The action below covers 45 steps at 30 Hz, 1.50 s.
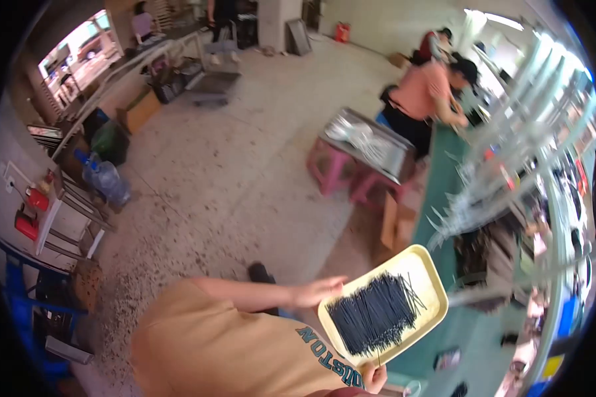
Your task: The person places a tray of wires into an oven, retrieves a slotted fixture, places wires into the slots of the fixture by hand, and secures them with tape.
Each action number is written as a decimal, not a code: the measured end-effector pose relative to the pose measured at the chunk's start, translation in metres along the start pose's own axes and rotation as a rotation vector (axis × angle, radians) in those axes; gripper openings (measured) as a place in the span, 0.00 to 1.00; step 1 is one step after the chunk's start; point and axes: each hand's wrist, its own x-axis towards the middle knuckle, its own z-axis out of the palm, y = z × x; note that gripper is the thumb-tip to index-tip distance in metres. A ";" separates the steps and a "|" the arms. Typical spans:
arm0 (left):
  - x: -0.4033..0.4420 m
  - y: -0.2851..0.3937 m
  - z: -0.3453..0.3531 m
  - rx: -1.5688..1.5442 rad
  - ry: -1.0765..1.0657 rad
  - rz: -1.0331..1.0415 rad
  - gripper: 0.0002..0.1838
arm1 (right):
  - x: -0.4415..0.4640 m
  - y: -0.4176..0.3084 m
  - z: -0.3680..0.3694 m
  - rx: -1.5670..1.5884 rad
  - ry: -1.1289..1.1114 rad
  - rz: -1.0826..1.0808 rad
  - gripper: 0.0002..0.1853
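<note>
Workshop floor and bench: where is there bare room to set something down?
The widest patch is the floor between the metal tray on pink stools and the big clear bottle. The yellow tray has bare room at the end beyond its black strips. The green bench looks crowded where pale strands hang over it.

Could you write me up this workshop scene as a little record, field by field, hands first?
Left hand: grips the left side of the yellow tray
Right hand: at the yellow tray's near edge
In the yellow tray: a dense layer of thin black strips, a few splayed at one side
Green bench: beside the yellow tray, running away ahead
Nearest co-worker: bent over the bench
Metal tray: on pink stools, holding shiny pieces
Strip material: cannot tell
</note>
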 end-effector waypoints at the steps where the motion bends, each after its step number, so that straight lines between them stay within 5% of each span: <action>1: -0.003 0.006 -0.044 0.007 0.038 0.055 0.34 | 0.021 -0.012 0.040 -0.013 -0.077 -0.039 0.13; 6: -0.022 0.042 -0.202 -0.046 0.179 0.243 0.30 | 0.111 -0.126 0.213 -0.083 -0.391 -0.043 0.10; 9: -0.055 0.083 -0.275 0.046 0.569 0.167 0.26 | 0.160 -0.189 0.308 -0.100 -0.527 0.035 0.08; 13: -0.075 0.123 -0.376 -0.082 0.785 0.227 0.18 | 0.234 -0.253 0.433 -0.173 -0.647 -0.102 0.08; 15: -0.078 0.158 -0.417 -0.111 0.941 0.240 0.15 | 0.275 -0.284 0.494 -0.223 -0.722 -0.273 0.11; 18: -0.063 0.189 -0.498 -0.046 1.102 0.221 0.16 | 0.338 -0.342 0.589 -0.079 -0.826 -0.144 0.20; 19: -0.053 0.206 -0.524 -0.058 1.081 0.204 0.16 | 0.364 -0.352 0.629 0.006 -0.799 -0.026 0.20; 21: -0.033 0.249 -0.577 -0.404 1.063 0.530 0.21 | 0.420 -0.374 0.700 0.088 -0.787 0.068 0.21; 25: -0.015 0.307 -0.678 -0.354 1.091 0.556 0.23 | 0.498 -0.431 0.827 -0.095 -0.907 -0.291 0.21; 36: 0.036 0.484 -0.989 -0.428 1.154 0.618 0.23 | 0.670 -0.597 1.147 -0.155 -1.220 -0.225 0.17; 45: 0.124 0.645 -1.250 -0.427 1.129 0.613 0.23 | 0.843 -0.729 1.378 -0.155 -1.155 -0.088 0.17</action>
